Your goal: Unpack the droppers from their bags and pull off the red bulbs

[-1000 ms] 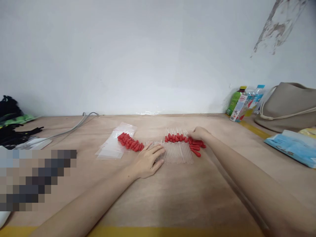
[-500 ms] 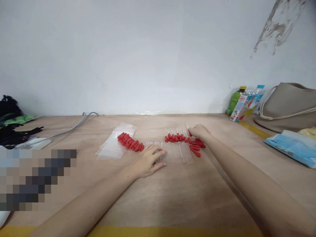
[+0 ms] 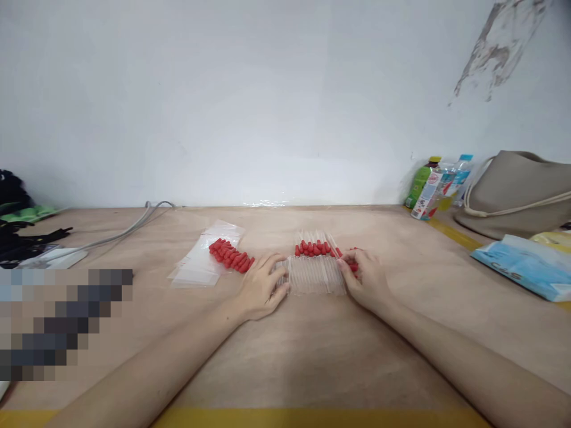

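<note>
A row of thin clear tubes (image 3: 314,275) lies on the table between my hands. My left hand (image 3: 264,286) rests over the row's left end, fingers bent but apart, with nothing visibly gripped. At the right end is my right hand (image 3: 366,276), its thumb and forefinger close together against the tubes; what is between them is too small to make out. Behind the row, red rubber bulbs (image 3: 316,246) sit on the near ends of more clear tubes. Other loose red bulbs (image 3: 354,266) are partly covered by my right fingers. A heap of red bulbs (image 3: 228,255) lies beside my left hand.
Clear plastic bags (image 3: 196,270) lie under the left heap. A grey cable (image 3: 120,235) and black items (image 3: 33,238) are at the far left. Bottles (image 3: 419,185), a carton (image 3: 426,195), a grey bag (image 3: 513,196) and a blue packet (image 3: 520,267) stand or lie at right.
My right hand has come from the far tubes, where it held a red bulb, down to the right end of the near row. My left hand stays at the row's left end.
</note>
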Available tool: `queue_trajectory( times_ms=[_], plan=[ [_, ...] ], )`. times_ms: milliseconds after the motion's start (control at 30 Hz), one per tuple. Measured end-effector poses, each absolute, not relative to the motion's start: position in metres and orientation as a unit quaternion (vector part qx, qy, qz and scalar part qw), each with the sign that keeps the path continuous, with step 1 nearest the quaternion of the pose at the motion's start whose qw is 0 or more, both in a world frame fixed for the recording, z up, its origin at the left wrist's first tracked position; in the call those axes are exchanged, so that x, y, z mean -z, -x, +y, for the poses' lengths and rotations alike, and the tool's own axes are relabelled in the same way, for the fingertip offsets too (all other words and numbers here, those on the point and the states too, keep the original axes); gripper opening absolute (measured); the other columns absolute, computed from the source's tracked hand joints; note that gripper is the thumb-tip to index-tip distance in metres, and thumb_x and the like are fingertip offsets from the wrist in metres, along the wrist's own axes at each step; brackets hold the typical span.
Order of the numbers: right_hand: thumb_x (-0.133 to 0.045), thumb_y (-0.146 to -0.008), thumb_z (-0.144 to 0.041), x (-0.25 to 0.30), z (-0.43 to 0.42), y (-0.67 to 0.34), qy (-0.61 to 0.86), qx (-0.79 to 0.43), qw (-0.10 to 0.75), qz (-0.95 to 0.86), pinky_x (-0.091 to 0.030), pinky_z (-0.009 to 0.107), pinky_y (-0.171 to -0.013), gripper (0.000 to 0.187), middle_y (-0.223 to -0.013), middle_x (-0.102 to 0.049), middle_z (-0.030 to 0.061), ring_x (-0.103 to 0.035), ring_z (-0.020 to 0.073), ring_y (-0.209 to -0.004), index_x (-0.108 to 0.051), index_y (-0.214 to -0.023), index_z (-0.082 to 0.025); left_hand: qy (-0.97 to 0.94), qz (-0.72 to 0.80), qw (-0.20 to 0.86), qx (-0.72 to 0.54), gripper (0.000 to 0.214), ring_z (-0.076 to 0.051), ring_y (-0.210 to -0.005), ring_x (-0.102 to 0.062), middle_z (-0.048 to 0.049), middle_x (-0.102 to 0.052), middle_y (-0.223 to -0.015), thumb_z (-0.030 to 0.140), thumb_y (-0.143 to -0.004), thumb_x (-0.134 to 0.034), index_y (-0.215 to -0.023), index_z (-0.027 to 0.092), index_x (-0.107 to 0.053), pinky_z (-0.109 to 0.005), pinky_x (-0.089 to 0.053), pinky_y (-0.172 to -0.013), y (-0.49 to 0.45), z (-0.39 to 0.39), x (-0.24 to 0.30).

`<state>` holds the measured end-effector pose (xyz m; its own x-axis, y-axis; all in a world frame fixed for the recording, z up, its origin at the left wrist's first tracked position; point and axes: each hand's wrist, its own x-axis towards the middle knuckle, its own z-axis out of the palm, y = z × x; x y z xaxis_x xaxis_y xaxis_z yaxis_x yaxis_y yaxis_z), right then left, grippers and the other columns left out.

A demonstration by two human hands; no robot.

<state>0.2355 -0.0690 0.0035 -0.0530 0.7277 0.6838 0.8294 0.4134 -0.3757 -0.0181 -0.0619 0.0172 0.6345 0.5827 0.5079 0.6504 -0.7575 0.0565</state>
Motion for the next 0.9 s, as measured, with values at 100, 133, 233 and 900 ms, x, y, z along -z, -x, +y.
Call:
queue_trajectory(
  times_ms=[100,133,233,900],
  plan=[
    [-0.047,-0.083,-0.03,0.003,-0.074,-0.233,0.498,0.072,0.43,-0.75,-0.032,0.034,-0.074,0.015,-0.075,-0.062,0.0033,-0.052,0.0182,-0.075,-0.055,-0.081,-0.018,0.911,-0.322,0.062,0.249,0.021,-0.024,-0.112,-0.041,-0.0087,-0.047,-0.119,0.028,-0.083,-0.042,-0.099,0.019,-0.054,-0.04,-0.037,-0.091,0.019,-0.061,-0.016],
    [-0.048,-0.083,-0.03,0.003,-0.075,-0.232,0.487,0.074,0.434,-0.754,-0.032,0.034,-0.074,0.015,-0.076,-0.062,0.0035,-0.052,0.0184,-0.075,-0.056,-0.085,-0.018,0.91,-0.324,0.062,0.253,0.021,-0.024,-0.112,-0.041,-0.0085,-0.047,-0.119,0.027,-0.083,-0.042,-0.1,0.02,-0.053,-0.04,-0.037,-0.09,0.019,-0.061,-0.016],
    [-0.049,-0.083,-0.029,0.003,-0.077,-0.228,0.454,0.089,0.438,-0.77,-0.033,0.034,-0.073,0.021,-0.078,-0.062,0.005,-0.05,0.0193,-0.078,-0.056,-0.099,-0.017,0.891,-0.345,0.07,0.286,0.021,-0.024,-0.111,-0.043,-0.0093,-0.049,-0.116,0.024,-0.083,-0.041,-0.101,0.018,-0.052,-0.04,-0.038,-0.09,0.019,-0.06,-0.014],
    [-0.049,-0.082,-0.022,-0.004,-0.101,-0.193,0.366,0.208,0.357,-0.834,-0.027,0.038,-0.084,0.014,-0.074,-0.059,0.0014,-0.05,0.0146,-0.074,-0.062,-0.087,-0.021,0.89,-0.193,0.267,0.316,0.019,-0.02,-0.112,-0.049,-0.0042,-0.062,-0.105,0.02,-0.083,-0.051,-0.101,0.021,-0.056,-0.043,-0.034,-0.1,0.006,-0.069,-0.013]
  ],
)
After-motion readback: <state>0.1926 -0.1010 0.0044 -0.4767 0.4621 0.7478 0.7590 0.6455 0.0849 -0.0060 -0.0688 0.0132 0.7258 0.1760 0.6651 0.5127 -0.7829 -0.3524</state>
